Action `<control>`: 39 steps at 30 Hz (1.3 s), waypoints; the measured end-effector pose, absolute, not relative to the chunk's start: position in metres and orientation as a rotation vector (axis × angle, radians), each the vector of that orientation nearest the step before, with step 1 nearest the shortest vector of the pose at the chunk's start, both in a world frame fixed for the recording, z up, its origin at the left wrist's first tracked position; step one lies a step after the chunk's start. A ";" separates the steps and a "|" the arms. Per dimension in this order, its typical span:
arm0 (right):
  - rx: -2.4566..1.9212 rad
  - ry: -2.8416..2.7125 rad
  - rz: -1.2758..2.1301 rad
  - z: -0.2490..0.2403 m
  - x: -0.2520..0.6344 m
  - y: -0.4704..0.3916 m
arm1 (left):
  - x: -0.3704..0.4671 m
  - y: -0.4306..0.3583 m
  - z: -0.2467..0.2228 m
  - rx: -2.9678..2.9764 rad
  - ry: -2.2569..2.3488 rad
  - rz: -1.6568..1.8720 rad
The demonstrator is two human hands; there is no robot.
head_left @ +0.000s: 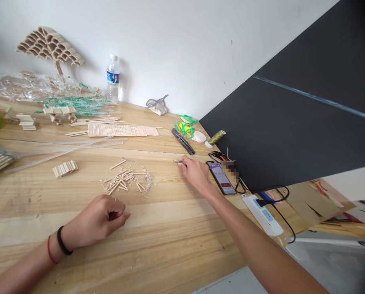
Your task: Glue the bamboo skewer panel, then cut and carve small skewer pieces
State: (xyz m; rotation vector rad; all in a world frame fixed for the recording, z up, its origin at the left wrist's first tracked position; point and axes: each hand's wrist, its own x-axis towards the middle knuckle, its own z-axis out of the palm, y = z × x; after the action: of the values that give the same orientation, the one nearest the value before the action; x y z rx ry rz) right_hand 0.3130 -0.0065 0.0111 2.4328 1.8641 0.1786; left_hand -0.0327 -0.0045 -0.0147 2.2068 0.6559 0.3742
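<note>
My left hand (96,218) rests on the wooden table (158,245) with its fingers curled in and nothing seen in them. Just beyond it lies a loose pile of short wooden sticks (122,181) with crumbs around. A small bundle of sticks joined side by side (65,168) sits further left. My right hand (196,173) is closed around a slim tool (178,161) with a pointed metal tip and some purple on it; its exact kind is hidden by the fingers. Past the hands is a long flat panel of sticks laid side by side (122,130).
A black utility knife (183,141), a thread spool (215,139), a phone (222,179) and a power strip (263,214) line the right side. At the back stand a water bottle (113,79) and a tree-like stick model (52,47), near plastic wrapping (32,87).
</note>
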 end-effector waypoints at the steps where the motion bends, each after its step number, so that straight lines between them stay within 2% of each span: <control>1: 2.444 1.852 0.163 0.011 0.319 -0.003 | -0.033 -0.005 -0.014 2.202 0.657 0.376; 19: 2.334 1.933 -0.009 0.014 0.297 0.011 | -0.033 -0.005 -0.016 2.177 0.660 0.343; 30: 2.414 2.014 0.066 -0.004 0.284 0.000 | -0.032 -0.005 -0.017 2.186 0.653 0.361; 39: 2.443 1.827 0.059 0.006 0.293 0.004 | -0.033 -0.005 -0.018 2.196 0.656 0.373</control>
State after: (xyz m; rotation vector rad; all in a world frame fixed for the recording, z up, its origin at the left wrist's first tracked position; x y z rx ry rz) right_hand 0.2934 0.0036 0.0060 2.4432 1.8266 0.0588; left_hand -0.0325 -0.0051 -0.0180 2.1964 0.6556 0.3727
